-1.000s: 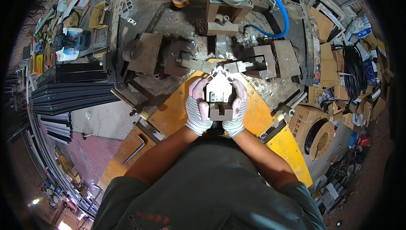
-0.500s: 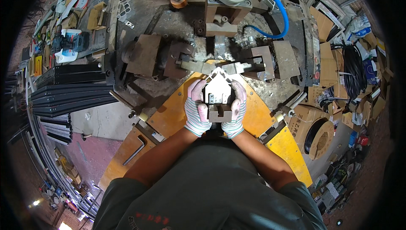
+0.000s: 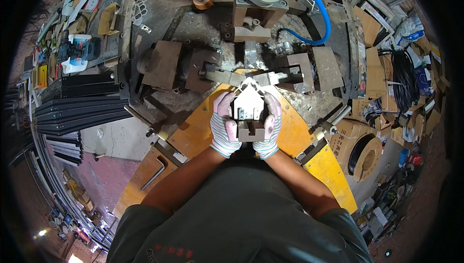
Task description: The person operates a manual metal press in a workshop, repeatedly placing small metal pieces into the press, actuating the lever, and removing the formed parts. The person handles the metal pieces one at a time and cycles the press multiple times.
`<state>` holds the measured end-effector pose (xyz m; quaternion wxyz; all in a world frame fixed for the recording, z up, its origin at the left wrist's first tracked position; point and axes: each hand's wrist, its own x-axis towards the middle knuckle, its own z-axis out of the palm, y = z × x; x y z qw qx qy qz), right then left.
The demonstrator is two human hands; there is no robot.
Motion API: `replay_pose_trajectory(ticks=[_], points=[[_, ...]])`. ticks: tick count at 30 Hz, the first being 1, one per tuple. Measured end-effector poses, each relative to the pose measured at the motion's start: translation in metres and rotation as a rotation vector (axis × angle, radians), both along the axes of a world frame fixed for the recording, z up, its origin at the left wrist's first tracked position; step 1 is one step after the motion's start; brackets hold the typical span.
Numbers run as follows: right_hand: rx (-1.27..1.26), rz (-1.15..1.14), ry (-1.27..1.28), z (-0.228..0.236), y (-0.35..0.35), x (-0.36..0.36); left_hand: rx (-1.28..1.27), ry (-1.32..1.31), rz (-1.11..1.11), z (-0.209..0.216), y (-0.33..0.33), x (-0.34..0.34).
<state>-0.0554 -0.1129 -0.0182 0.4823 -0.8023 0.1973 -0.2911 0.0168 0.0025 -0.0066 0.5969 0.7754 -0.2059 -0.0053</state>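
Note:
My left hand [image 3: 224, 127], in a striped knit glove with pinkish fingertips, is closed along the left side of a brightly lit, pale metal block [image 3: 249, 104] with a pointed far end. On the opposite side my right hand [image 3: 271, 125], gloved the same way, is closed against it too. The palm sides and undersides are hidden. Between my wrists sits a dark, notched steel block [image 3: 251, 131], directly nearer than the pale one. Two metal arms, a left one [image 3: 224, 77] and a right one [image 3: 270, 78], meet near the block's tip.
Orange-yellow plates [image 3: 193, 127] flank my hands; an L-shaped hex key [image 3: 153, 172] lies on the left one. Heavy steel blocks [image 3: 163, 64] stand farther off. A blue hose [image 3: 325, 16] curves overhead. Black profiles [image 3: 82, 111] are stacked left; a cable spool [image 3: 365, 157] stands right.

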Motion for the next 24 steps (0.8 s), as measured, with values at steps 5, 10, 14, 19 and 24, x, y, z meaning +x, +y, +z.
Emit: replay_pose_trajectory(ticks=[5, 10, 14, 19, 24], points=[[-0.012, 0.003, 0.022, -0.0019, 0.0014, -0.0001, 0.038, 0.021, -0.005, 0.0026, 0.0017, -0.0016], [-0.017, 0.0, 0.031, -0.0038, 0.001, -0.0015, 0.141, -0.077, -0.016, 0.0006, 0.0039, 0.0015], [0.012, -0.003, 0.02, -0.0038, 0.0014, -0.0013, 0.127, -0.067, -0.011, -0.0002, 0.0037, 0.0006], [0.0, -0.002, 0.038, -0.0043, 0.0013, -0.0025, 0.071, -0.024, -0.031, 0.0004, 0.0045, 0.002], [-0.001, 0.024, 0.059, -0.0045, -0.001, -0.004, 0.127, -0.071, -0.04, 0.0001, 0.0067, 0.002]])
